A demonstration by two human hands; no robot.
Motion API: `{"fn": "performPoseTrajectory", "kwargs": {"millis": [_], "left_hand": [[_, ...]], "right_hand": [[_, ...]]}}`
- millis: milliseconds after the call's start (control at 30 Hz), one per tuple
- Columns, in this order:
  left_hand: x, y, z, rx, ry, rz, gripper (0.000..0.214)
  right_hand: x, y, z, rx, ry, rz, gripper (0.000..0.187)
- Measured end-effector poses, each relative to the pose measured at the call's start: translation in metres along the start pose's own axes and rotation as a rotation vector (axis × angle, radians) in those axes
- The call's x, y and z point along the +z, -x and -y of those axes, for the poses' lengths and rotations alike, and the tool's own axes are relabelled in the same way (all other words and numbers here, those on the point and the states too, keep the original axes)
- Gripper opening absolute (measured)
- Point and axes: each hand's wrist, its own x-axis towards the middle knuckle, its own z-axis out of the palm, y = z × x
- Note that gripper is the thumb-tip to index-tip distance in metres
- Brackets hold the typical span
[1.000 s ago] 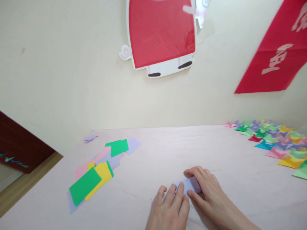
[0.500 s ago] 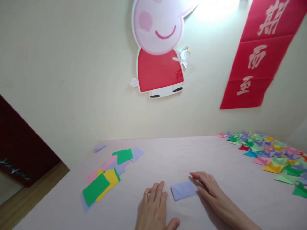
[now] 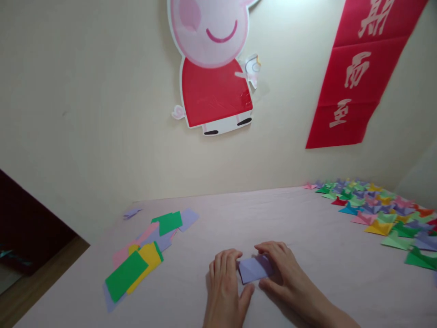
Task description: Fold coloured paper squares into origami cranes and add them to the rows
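Both hands now meet at the folded lilac paper [image 3: 253,269], apart from it a half-second ago; it lies mid-table [image 3: 307,223] near you. Your left hand [image 3: 223,284] lies open, fingertips at its left edge. Your right hand [image 3: 283,273] pinches the right side. Uneven pressure may skew the crease or slide the sheet.

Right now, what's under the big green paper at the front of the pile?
A yellow sheet pokes out beside the green paper, and a lilac sheet peeks out at its near end. Anything else beneath is covered.
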Motion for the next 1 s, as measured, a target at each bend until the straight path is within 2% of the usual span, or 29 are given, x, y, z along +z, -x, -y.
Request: {"fn": "performPoseTrajectory", "kwargs": {"millis": [100,233,300,400,433,567,733,900,1000], "left_hand": [[-0.001,0.000,0.004,-0.011,0.004,0.038,0.051],[-0.003,-0.001,0.006,0.032,0.032,0.092,0.055],[-0.004,-0.001,0.005,0.059,0.037,0.092,0.056],[-0.006,-0.002,0.001,0.102,0.036,0.111,0.050],[-0.007,-0.002,0.000,0.116,0.035,0.123,0.047],[-0.008,-0.005,-0.003,0.140,0.002,0.145,0.033],[-0.007,-0.004,-0.004,0.083,-0.051,0.127,0.028],[-0.007,-0.004,-0.002,0.132,-0.025,0.101,0.028],[-0.010,-0.004,0.000,0.155,0.098,0.077,0.020]], "right_hand": [[0.002,0.000,0.001,-0.049,0.039,0.051,0.044],[0.004,0.002,0.000,-0.082,0.088,0.018,0.052],[0.004,0.003,0.001,-0.088,0.121,0.023,0.044],[0.001,0.004,0.004,-0.143,0.185,0.046,0.022],[0.001,0.004,0.005,-0.167,0.213,0.037,0.020],[0.001,0.003,0.006,-0.258,0.318,-0.033,0.027],[0.001,0.004,0.006,-0.345,0.412,-0.081,0.032],[-0.006,0.008,0.007,-0.363,0.390,-0.047,0.033],[-0.010,0.007,0.008,-0.269,0.216,-0.053,0.018]]}}
